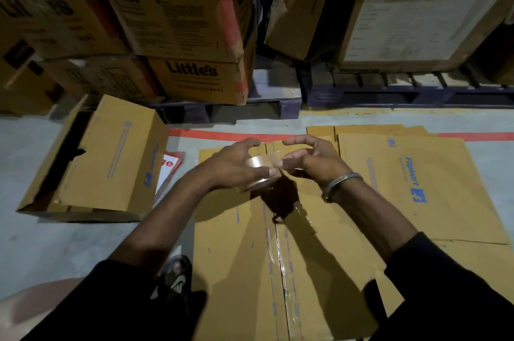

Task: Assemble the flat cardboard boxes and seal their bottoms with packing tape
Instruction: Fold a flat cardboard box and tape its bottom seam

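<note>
Because the light is dim and the picture is smearing around the fingers, I am struggling to read exactly how the grip sits on the tape roll [260, 171]. The left hand [236, 165] is curling round the clear roll from its left side, thumb low and fingers arching over the top, so I am calling that a grasp. The right hand [308, 161] is closing its thumb and forefinger at the roll's right edge, seemingly pinching the loose tape end there, though the transparent film is too faint for me to be sure. A metal bangle [340, 185] is sitting on the right wrist. Both hands are hovering above the box [239, 243] lying directly below them, whose centre seam is already carrying a glossy strip of tape [279, 260]; the hands' shadow is covering the far end of that seam, and the box's near edge is running out of the bottom of the view behind my dark sleeves. To the right, flat boxes [411, 187] are lying stacked on the floor [41, 243], partly cut off. To the left, an assembled box [111, 160] is resting on its side, its interior too dark to read. Stacked cartons [178, 21] on pallets are filling the background.
</note>
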A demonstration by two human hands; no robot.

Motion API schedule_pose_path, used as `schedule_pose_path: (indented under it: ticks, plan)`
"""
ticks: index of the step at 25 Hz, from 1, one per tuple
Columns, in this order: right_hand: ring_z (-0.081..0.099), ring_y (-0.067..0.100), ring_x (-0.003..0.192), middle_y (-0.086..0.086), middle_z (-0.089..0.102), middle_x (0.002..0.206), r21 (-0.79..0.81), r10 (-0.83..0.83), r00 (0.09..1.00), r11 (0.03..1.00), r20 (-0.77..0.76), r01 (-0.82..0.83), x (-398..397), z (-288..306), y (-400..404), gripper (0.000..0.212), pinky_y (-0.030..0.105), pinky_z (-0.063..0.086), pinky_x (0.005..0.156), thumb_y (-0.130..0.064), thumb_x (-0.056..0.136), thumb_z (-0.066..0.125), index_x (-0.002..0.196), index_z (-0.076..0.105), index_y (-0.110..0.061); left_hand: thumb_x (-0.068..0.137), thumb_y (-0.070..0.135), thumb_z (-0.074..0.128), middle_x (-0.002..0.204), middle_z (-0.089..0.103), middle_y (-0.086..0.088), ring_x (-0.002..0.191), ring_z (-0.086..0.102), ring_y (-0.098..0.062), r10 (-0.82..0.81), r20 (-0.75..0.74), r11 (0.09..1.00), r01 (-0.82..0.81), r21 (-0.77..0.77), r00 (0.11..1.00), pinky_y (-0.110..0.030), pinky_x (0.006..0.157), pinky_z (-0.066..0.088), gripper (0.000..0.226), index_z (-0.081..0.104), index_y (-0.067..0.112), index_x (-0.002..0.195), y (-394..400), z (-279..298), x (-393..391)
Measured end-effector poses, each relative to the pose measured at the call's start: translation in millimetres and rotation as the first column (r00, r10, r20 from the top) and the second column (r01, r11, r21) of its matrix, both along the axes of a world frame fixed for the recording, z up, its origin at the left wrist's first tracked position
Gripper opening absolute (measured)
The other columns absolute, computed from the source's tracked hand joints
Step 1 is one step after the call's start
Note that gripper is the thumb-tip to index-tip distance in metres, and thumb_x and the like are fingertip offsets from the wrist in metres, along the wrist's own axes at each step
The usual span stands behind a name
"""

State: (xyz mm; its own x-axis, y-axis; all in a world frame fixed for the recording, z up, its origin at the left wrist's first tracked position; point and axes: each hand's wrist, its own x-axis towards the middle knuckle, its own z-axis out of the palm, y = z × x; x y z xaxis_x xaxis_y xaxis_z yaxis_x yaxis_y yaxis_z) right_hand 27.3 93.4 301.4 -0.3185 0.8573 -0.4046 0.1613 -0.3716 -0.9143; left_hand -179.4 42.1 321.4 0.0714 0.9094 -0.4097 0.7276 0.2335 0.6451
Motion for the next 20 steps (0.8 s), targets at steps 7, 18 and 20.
schedule_pose_path:
  ticks: [7,18,20]
  plan:
    - [0.073,0.021,0.077,0.015,0.077,0.096,-0.339,-0.017,0.984,0.94,-0.176,-0.044,22,2,23,0.058,0.03,0.061,0.064,0.008,0.074,0.08,0.128,0.064,-0.007,0.083,0.045,0.084,0.078,0.071,0.002,0.071,0.067,-0.014,-0.056,0.331,0.996,0.03,0.085,0.942,-0.034,0.064,0.049,0.032,0.076,0.015,0.089,1,18,-28]
    - [0.068,0.021,0.089,0.014,0.076,0.11,-0.298,-0.093,0.995,0.95,0.031,0.098,78,-8,80,0.054,0.03,0.059,0.073,-0.001,0.07,0.084,0.121,0.071,-0.012,0.071,0.053,0.091,0.083,0.074,-0.014,0.079,0.072,-0.034,0.1,0.153,0.993,-0.107,0.042,0.983,-0.041,0.066,0.055,0.05,0.076,0.008,0.084,-1,-6,-110]
    - [0.067,0.02,0.087,0.015,0.075,0.11,-0.285,-0.138,0.99,0.948,0.032,0.141,89,-13,97,0.057,0.03,0.059,0.074,0.0,0.071,0.082,0.125,0.068,-0.009,0.069,0.056,0.09,0.08,0.07,-0.019,0.076,0.068,-0.037,0.168,0.106,0.983,-0.175,0.059,0.98,-0.035,0.063,0.049,0.057,0.075,0.003,0.083,-1,-18,-134]
